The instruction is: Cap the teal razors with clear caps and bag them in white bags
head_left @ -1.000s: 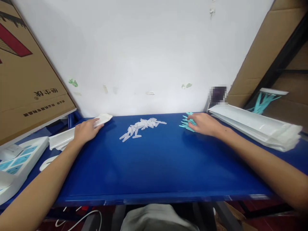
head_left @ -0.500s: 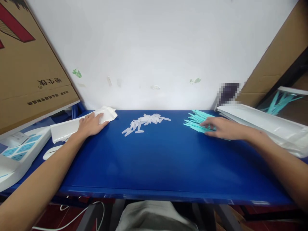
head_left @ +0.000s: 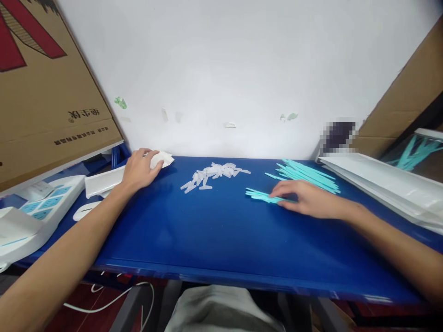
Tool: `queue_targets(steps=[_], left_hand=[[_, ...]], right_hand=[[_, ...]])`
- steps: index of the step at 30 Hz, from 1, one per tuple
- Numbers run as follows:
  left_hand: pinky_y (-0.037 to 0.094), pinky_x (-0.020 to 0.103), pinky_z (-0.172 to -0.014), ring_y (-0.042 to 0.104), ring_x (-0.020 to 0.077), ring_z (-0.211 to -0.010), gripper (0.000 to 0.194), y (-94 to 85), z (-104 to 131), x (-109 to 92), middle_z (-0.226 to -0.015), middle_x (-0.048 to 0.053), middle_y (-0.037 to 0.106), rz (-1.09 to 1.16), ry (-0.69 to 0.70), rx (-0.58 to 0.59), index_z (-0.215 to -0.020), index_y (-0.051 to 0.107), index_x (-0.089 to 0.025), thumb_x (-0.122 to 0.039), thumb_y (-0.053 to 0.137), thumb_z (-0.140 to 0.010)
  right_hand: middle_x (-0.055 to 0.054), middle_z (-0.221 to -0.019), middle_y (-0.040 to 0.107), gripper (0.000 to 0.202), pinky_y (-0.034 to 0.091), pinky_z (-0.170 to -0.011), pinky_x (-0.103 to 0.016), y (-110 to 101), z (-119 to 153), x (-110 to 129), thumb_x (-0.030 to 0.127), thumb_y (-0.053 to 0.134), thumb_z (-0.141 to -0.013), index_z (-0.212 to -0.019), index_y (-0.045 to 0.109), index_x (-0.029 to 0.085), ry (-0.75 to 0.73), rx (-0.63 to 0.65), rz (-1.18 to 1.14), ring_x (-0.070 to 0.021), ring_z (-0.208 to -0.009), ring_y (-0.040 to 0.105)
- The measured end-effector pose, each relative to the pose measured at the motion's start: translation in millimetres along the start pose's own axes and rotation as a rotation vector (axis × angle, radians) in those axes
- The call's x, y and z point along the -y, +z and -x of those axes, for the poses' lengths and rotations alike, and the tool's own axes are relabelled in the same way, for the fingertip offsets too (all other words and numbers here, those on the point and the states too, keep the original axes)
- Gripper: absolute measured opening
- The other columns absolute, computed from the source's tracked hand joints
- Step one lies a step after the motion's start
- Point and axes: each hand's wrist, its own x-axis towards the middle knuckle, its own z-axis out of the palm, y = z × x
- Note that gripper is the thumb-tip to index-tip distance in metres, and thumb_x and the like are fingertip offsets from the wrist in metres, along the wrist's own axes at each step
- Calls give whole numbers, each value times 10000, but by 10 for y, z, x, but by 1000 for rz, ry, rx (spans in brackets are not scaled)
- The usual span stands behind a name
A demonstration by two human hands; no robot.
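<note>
Blue surface (head_left: 214, 244) against a white wall; one person at it, both arms stretched forward.

Right hand (head_left: 301, 198): thumb and fingertips drawn together, pinching a small bunch of teal strips (head_left: 256, 195) near one end, the free ends fanned slightly toward the middle. The bunch lies low, at or just above the surface; can't tell if it touches.

Behind that hand, toward the wall, a larger heap of teal strips (head_left: 304, 174), roughly parallel, apart from the pinched few.

Left hand (head_left: 140, 170): laid over a white packet (head_left: 165, 159) at far left, thumb apart from the fingers. Can't tell whether it grips or merely rests.

Between the hands, a loose pile of pale translucent pieces (head_left: 211, 175), touched by neither.

Step in hand, as I judge it: a few strips being kept separate from the main heap. The next move would seem to call for a close pinch, so the thin ends don't splay, and a low path clear of the pale pile.
</note>
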Motion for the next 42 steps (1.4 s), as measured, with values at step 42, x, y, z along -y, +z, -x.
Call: queue_targets(steps=[42], left_hand=[[412,295,-688,598,181,-776,313,-284,315,-1535,-921,63,658,416,713,337,-1037,737,-179,-336,471,-988]], right_hand=[[-69,-973,777,271,583,-850,-389,526,-327,635,174,505,-939,-1045,748,233,-341,-291,1,-240,-1010,709]])
